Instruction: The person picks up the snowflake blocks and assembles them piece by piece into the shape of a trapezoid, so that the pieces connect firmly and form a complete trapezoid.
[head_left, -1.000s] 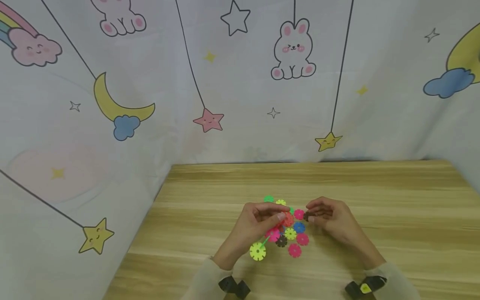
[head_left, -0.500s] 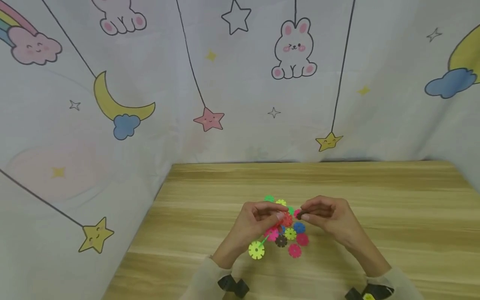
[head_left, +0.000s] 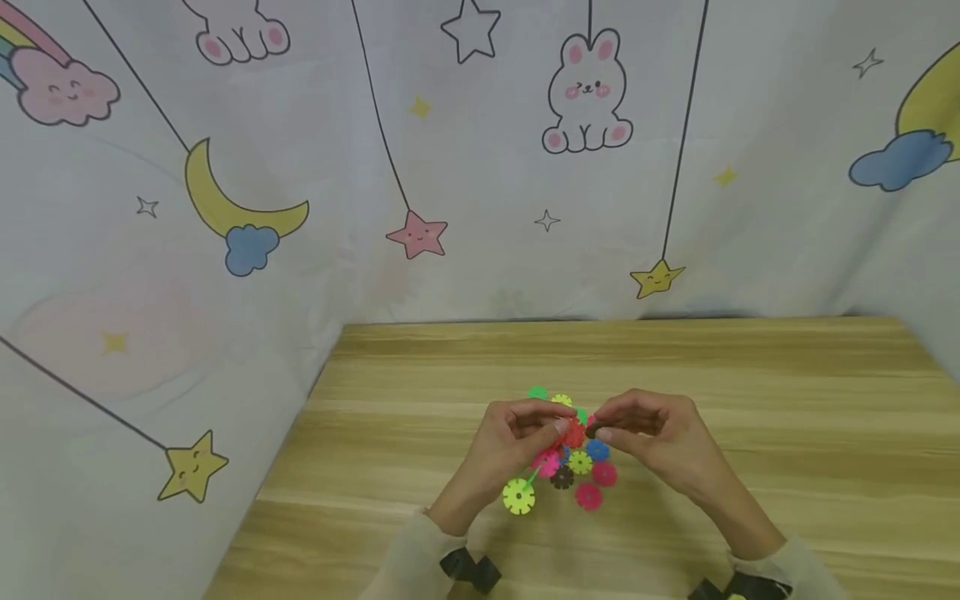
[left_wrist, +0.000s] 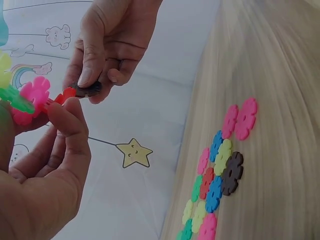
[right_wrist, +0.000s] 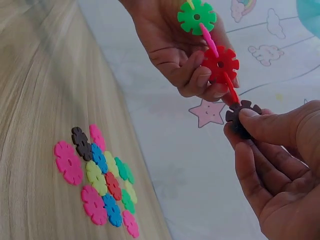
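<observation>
My left hand (head_left: 517, 437) grips a chain of slotted plastic snowflake discs. Along it run a yellow disc (head_left: 518, 497), a green disc (right_wrist: 189, 21), a pink disc (right_wrist: 209, 41), a red disc (right_wrist: 221, 57) and a second red disc (right_wrist: 231, 90) seen edge-on. Between thumb and fingers, my right hand (head_left: 663, 429) pinches a dark brown disc (right_wrist: 236, 118). In the right wrist view its rim meets the end red disc at an angle; whether their slots interlock I cannot tell. Both hands are above the table, close together.
Several loose discs lie flat beneath the hands on the wooden table (head_left: 405, 383), among them a dark disc (right_wrist: 81, 143), a pink disc (right_wrist: 68, 162) and a blue disc (left_wrist: 214, 194). A printed white curtain (head_left: 480, 167) stands behind and at the left.
My right hand has moved left, bringing the dark brown disc up to the end of the chain. The left hand stays nearly still, holding the chain.
</observation>
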